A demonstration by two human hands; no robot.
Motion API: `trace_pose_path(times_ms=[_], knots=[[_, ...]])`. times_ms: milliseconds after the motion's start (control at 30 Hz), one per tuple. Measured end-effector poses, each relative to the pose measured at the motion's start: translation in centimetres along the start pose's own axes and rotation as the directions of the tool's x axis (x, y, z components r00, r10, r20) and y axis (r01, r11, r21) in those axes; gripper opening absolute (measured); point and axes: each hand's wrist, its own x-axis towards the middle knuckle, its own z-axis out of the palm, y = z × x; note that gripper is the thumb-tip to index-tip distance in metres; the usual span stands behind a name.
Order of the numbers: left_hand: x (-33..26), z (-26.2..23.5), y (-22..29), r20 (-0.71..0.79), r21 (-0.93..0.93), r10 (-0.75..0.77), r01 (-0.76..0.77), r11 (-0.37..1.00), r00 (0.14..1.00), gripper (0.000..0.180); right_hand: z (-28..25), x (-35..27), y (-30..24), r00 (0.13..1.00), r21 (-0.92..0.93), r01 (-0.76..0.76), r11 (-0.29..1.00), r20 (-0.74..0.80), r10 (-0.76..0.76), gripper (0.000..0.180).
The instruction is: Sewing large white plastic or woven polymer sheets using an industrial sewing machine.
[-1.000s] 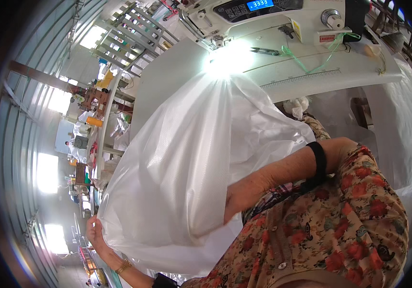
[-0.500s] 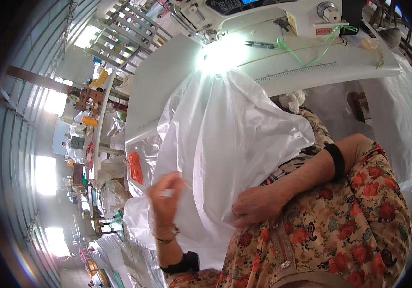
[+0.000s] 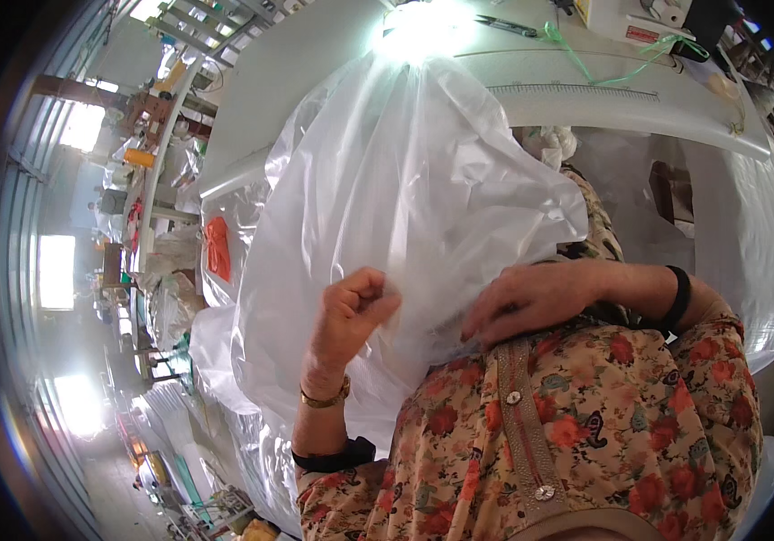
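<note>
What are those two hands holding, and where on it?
A big clear plastic bag. The left hand pinches its lower front; the right hand presses its lower edge against the chest.

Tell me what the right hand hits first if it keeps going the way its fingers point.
The right hand points leftward; it already rests on the clear plastic bag. Further along, probably the left hand, though depth is unclear.

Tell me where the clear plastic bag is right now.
In the head view the clear plastic bag hangs centre frame before the white table, its lower edge pinched by the left hand and pressed by the right hand.
</note>
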Motion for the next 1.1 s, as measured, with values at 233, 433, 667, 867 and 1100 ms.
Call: trace_pose_path(times_ms=[233,433,667,867,1100], knots=[[-1.2,1.4,2.1,-0.198,-0.181,0.11,-0.146,0.973,0.974,0.007,-0.3,0.3,0.2,0.688,0.316,-0.186,0.93,-0.634,0.353,0.038],[-1.1,2.6,2.8,-0.279,-0.186,0.064,-0.119,0.975,0.958,0.007,2.3,2.4,-0.9,0.756,0.536,-0.047,0.843,-0.532,0.38,0.027],[-0.5,4.5,0.9,-0.255,-0.13,0.083,-0.119,0.984,0.963,0.008,5.0,2.0,-5.5,0.922,0.16,-0.106,0.981,-0.354,0.158,0.011],[-1.5,5.0,-1.3,-0.229,-0.055,0.106,-0.121,0.991,0.968,0.012,5.8,3.1,-4.9,0.956,-0.115,-0.171,0.979,-0.26,0.137,0.018],[-1.7,5.0,-2.2,-0.278,-0.003,0.169,-0.177,0.984,0.946,0.013,6.5,4.9,-3.9,0.988,-0.445,-0.121,0.887,-0.138,0.066,0.021]])
